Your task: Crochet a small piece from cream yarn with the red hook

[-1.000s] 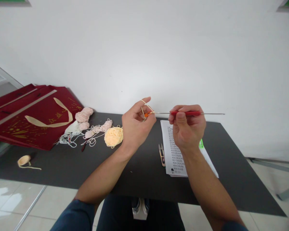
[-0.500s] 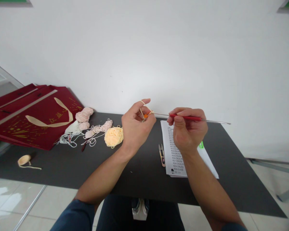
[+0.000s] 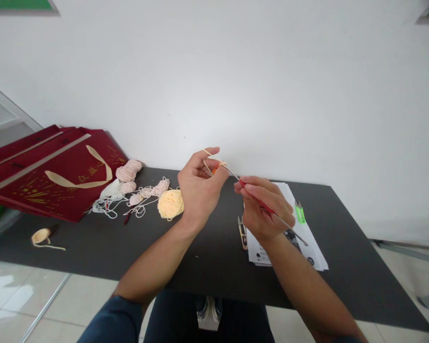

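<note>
I've got the left hand [image 3: 199, 190] pinching cream crochet work [image 3: 222, 164], raised right of the yellow yarn ball [image 3: 170, 204], right hand [image 3: 261, 216] gripping the red-handled crochet hook [image 3: 266, 207] against it, one stitch seemingly underway, finished and remaining rows impossible to tell.
</note>
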A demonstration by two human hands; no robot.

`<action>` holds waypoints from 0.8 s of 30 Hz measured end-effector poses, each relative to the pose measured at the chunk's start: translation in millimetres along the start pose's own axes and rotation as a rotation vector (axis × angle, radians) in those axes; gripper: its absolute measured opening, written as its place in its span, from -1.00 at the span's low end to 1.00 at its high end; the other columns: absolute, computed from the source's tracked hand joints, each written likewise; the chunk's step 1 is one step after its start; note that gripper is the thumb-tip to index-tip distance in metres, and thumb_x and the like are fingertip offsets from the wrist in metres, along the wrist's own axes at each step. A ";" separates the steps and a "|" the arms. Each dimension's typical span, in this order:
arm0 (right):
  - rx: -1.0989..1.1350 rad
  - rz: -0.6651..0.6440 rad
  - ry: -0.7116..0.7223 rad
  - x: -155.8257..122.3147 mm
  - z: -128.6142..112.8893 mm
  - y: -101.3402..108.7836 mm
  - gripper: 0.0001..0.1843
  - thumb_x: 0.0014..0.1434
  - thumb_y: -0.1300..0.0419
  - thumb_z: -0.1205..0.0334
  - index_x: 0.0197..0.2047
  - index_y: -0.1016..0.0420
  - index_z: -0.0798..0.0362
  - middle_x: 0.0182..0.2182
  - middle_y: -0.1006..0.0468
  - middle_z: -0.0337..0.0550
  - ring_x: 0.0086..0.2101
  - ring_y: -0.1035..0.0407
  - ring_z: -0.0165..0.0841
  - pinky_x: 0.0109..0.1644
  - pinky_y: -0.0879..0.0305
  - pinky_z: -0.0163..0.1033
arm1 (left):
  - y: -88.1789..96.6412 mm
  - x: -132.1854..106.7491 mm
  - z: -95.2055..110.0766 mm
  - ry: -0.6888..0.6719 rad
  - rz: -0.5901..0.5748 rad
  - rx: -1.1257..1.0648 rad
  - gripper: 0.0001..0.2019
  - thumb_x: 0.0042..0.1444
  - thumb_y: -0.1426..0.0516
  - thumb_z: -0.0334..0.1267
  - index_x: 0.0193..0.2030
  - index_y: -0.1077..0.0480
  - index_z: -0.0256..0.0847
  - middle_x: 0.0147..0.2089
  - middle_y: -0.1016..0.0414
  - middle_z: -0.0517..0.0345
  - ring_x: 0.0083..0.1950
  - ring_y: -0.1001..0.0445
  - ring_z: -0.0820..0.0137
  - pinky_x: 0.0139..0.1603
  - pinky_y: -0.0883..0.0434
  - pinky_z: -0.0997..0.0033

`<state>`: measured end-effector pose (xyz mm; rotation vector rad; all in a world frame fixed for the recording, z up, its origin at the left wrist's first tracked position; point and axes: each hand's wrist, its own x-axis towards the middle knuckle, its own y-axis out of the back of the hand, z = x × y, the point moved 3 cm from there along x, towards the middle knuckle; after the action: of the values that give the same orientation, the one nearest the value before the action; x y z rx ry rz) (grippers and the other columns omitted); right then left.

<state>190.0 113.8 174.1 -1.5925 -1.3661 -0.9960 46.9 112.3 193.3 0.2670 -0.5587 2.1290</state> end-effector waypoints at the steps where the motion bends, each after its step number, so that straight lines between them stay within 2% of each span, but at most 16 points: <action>1: -0.015 -0.005 0.024 -0.4 0.0 -0.3 -0.49 0.15 -0.41 0.45 0.07 -0.64 -0.31 -0.10 -0.78 -0.22 -0.26 -0.70 -0.24 -0.30 -0.73 -0.06 | -0.5 1.4 -1.1 0.027 -0.016 -0.062 -0.65 -0.02 -0.31 -0.42 -0.04 -0.59 -0.13 -0.37 -0.50 0.30 -0.49 -0.29 0.60 -0.45 -0.24 0.52; 6: -0.033 0.005 0.057 -1.2 4.9 -1.6 -0.44 0.07 -0.48 0.44 0.05 -0.66 -0.35 -0.09 -0.78 -0.24 -0.24 -0.71 -0.17 -0.22 -0.75 0.04 | -4.3 9.3 1.0 0.253 -0.178 -0.367 -0.58 -0.13 -0.35 -0.46 -0.05 -0.59 -0.16 -0.44 -0.43 0.34 -0.52 -0.22 0.62 -0.51 -0.16 0.53; 11: 0.014 -0.057 0.068 -3.1 6.4 -4.1 -0.35 0.07 -0.46 0.50 0.11 -0.63 -0.38 -0.02 -0.76 -0.24 -0.15 -0.70 -0.19 -0.15 -0.74 0.03 | -3.3 16.4 7.4 0.393 -0.269 -0.478 -0.54 -0.17 -0.34 -0.47 -0.04 -0.59 -0.17 -0.50 -0.38 0.36 -0.56 -0.14 0.64 -0.52 -0.15 0.53; 14: 0.127 -0.041 -0.072 0.5 6.3 -5.8 -0.47 0.13 -0.43 0.49 0.05 -0.67 -0.31 -0.04 -0.77 -0.22 -0.19 -0.69 -0.24 -0.18 -0.73 -0.02 | -3.0 18.7 7.0 0.408 -0.295 -0.497 -0.52 -0.19 -0.34 -0.49 -0.04 -0.61 -0.17 -0.52 -0.33 0.37 -0.55 -0.15 0.64 -0.53 -0.13 0.53; 19: 0.393 0.098 -0.410 12.0 15.2 -6.9 -0.84 0.25 -0.38 0.30 -0.13 -0.67 -0.15 -0.17 -0.74 -0.21 -0.34 -0.63 -0.35 -0.37 -0.61 -0.20 | -3.3 18.1 1.6 0.346 -0.298 -0.425 -0.48 -0.18 -0.35 -0.51 0.01 -0.63 -0.14 -0.52 -0.36 0.37 -0.55 -0.17 0.63 -0.51 -0.13 0.51; 21: 0.464 0.085 -0.467 17.2 20.3 -5.3 -0.89 0.25 -0.38 0.28 -0.15 -0.64 -0.11 -0.20 -0.72 -0.22 -0.38 -0.59 -0.41 -0.38 -0.56 -0.26 | -3.3 16.9 -1.3 0.321 -0.303 -0.381 -0.46 -0.18 -0.37 -0.51 0.03 -0.63 -0.13 -0.52 -0.40 0.36 -0.54 -0.19 0.63 -0.49 -0.17 0.50; 24: 0.470 0.019 -0.465 24.7 24.7 2.1 -0.90 0.25 -0.39 0.29 -0.17 -0.60 -0.08 -0.22 -0.70 -0.23 -0.43 -0.54 -0.46 -0.39 -0.49 -0.30 | -2.7 14.8 -5.5 0.300 -0.304 -0.315 -0.45 -0.18 -0.42 -0.47 0.04 -0.63 -0.14 -0.51 -0.44 0.36 -0.54 -0.24 0.62 -0.45 -0.23 0.49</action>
<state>196.3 145.5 187.6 -1.5106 -1.7338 -0.2538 40.6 127.0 195.0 -0.1366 -0.6214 1.7166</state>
